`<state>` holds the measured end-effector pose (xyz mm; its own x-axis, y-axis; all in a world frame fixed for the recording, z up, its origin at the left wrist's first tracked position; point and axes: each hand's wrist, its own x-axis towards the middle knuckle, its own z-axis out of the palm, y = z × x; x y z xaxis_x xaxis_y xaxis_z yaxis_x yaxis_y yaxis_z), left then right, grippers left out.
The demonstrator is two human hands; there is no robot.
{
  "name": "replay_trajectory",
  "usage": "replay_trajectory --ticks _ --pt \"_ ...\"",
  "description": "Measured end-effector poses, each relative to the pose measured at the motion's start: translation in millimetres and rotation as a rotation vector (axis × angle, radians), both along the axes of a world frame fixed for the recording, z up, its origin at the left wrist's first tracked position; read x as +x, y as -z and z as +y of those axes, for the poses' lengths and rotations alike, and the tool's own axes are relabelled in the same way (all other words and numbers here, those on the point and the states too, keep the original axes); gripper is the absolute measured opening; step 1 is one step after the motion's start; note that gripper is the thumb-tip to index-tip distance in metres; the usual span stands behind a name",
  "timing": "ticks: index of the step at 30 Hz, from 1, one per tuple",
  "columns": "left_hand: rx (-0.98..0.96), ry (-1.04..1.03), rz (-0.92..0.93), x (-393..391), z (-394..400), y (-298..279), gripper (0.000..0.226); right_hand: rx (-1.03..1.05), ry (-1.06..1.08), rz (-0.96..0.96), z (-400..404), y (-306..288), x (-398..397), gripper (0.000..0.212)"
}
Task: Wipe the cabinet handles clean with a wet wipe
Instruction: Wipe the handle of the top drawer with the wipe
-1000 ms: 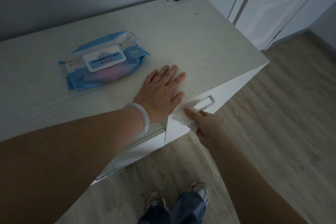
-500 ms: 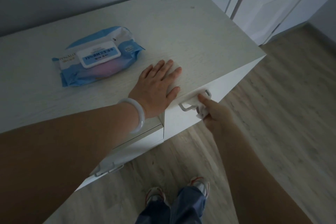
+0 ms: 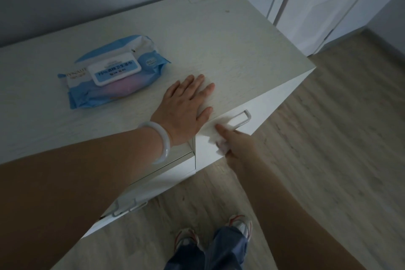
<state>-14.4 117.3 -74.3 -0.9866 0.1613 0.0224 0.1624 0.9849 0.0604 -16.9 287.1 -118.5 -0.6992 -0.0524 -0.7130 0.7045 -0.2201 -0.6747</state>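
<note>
Your right hand [image 3: 235, 144] holds the wet wipe [image 3: 219, 132], bunched under curled fingers with the forefinger stretched out and pressing it onto the near end of the handle [image 3: 240, 119]. That handle is a pale bar mounted on the cabinet [image 3: 252, 35] front just under the top edge, and its long axis runs away from your fingertip toward the right corner, so the bare stretch lies further along to the right. Your left hand [image 3: 186, 105] lies flat on the cabinet top, fingers straight and spread, holding nothing, just beside the handle but above it. The right hand is the nearer one for the stroke. A second handle [image 3: 128, 207] sits lower on the left front, beneath your left forearm, well apart from the wipe. The wipe packet [image 3: 111, 72] rests on the top, left of your flat hand
</note>
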Motion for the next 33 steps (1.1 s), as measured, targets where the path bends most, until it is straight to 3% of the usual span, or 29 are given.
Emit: replay_trajectory --ticks 6,9,11,13,15,18,26,31,33 --pt "0.011 -0.002 -0.021 -1 1 0 0.070 0.174 0.039 0.055 36 -4 -48 0.020" --pt "0.015 -0.001 -0.017 -1 0 0 0.071 0.478 -0.040 0.168 39 -5 -50 0.025" --pt "0.004 -0.005 -0.015 0 1 0 0.071 0.669 -0.020 0.317 40 -10 -47 0.017" --pt "-0.002 -0.004 -0.017 0 2 -1 0.071 0.774 0.002 0.432 41 -14 -46 0.022" --pt "0.004 -0.005 -0.024 0 2 -1 0.071 0.782 -0.012 0.481 39 -14 -44 0.030" --pt "0.010 -0.009 -0.019 0 1 0 0.071 0.738 -0.080 0.414 34 -8 -40 0.020" --pt "0.021 -0.008 -0.010 1 1 -2 0.070 0.897 -0.063 0.439 25 -6 -31 0.021" --pt "0.029 -0.001 -0.033 0 0 -3 0.070 1.055 -0.310 0.511 28 -16 -53 0.015" --pt "0.023 -0.001 -0.028 0 0 -2 0.070 1.050 -0.297 0.543 30 -14 -50 0.018"
